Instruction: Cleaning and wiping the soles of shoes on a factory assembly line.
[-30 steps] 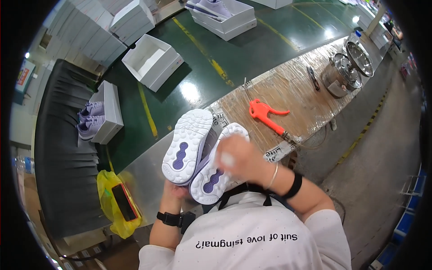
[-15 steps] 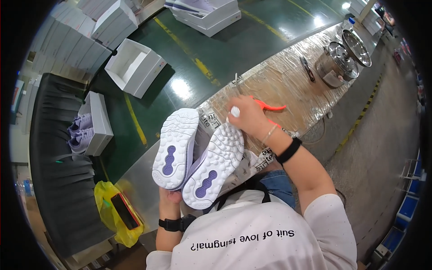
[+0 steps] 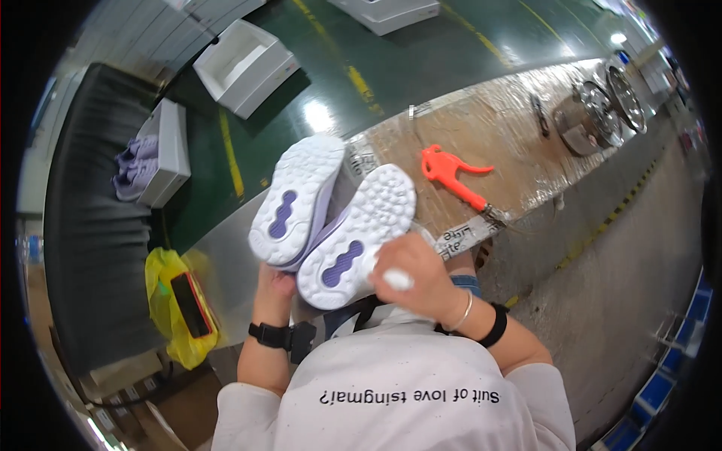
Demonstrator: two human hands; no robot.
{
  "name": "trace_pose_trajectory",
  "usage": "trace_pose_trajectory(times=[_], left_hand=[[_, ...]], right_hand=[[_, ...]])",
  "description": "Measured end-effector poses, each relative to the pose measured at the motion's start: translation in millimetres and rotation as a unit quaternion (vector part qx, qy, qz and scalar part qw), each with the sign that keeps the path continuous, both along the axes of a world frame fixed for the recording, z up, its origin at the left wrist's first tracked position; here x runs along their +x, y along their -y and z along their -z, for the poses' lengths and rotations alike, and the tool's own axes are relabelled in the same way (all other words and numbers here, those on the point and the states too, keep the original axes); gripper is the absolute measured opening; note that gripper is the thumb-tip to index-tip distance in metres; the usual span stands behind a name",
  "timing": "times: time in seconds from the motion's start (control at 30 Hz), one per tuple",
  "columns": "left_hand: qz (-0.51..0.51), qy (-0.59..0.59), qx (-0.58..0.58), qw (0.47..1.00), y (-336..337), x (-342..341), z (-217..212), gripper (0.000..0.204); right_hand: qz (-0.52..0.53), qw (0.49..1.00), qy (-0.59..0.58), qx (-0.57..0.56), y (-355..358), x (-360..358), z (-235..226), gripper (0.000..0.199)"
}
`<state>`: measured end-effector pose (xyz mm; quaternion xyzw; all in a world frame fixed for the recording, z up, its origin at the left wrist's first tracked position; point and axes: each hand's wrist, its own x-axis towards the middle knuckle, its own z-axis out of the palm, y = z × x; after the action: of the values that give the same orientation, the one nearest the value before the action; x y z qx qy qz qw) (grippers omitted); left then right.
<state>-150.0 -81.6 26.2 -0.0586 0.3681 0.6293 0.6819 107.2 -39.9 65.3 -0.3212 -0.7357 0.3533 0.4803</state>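
My left hand point(image 3: 277, 283) is closed on a pair of sneakers from below, most of its fingers hidden behind them. White knobbly soles with purple inserts face up on the left sneaker point(image 3: 301, 188) and the right sneaker point(image 3: 361, 237); lilac uppers show at the sides. Curled at the right sneaker's heel-side edge, my right hand point(image 3: 417, 276) grips a small white wad point(image 3: 397, 279), perhaps cloth, which pokes out between the fingers. To the right of the shoes an orange air blow gun point(image 3: 455, 174) lies on the covered bench.
Beyond the bench point(image 3: 504, 120) are metal pots point(image 3: 587, 124) and a dark-handled tool point(image 3: 540, 114). On the green conveyor stand an open white box point(image 3: 244, 68) and a box point(image 3: 167, 154) beside lilac sneakers point(image 3: 137, 167). A yellow bag point(image 3: 169, 301) with a phone point(image 3: 192, 304) lies left.
My right hand has moved down from the right sneaker's toe end to its heel side with the wad, uncovering the blow gun. The view has shifted; the left hand keeps its hold.
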Motion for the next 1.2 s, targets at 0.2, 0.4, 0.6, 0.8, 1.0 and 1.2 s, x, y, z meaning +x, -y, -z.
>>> trace_pose_trajectory(times=[0.2, 0.4, 0.6, 0.8, 1.0, 1.2], left_hand=[[0.029, 0.051, 0.011, 0.998, -10, 15, -5, 0.037], [0.027, 0.038, -0.027, 0.999, -8, 13, -9, 0.034], [0.104, 0.077, -0.057, 0.99, -8, 1, -12, 0.04], [0.1, 0.059, -0.007, 0.993, -7, 2, -12, 0.046], [0.127, 0.026, -0.079, 0.988, -10, 5, -11, 0.042], [0.115, 0.051, -0.058, 0.99, -14, 2, -25, 0.041]], right_hand=[[0.137, 0.983, 0.12, 0.031, -60, 20, 15, 0.016], [-0.112, 0.991, 0.043, 0.054, -18, -28, -44, 0.021], [0.002, 0.985, 0.16, 0.069, -77, -20, -17, 0.019], [-0.217, 0.969, 0.069, 0.093, -51, -83, -88, 0.02], [-0.073, 0.967, 0.225, 0.093, -162, -82, -15, 0.017], [-0.295, 0.951, 0.082, -0.035, -97, -106, -48, 0.018]])
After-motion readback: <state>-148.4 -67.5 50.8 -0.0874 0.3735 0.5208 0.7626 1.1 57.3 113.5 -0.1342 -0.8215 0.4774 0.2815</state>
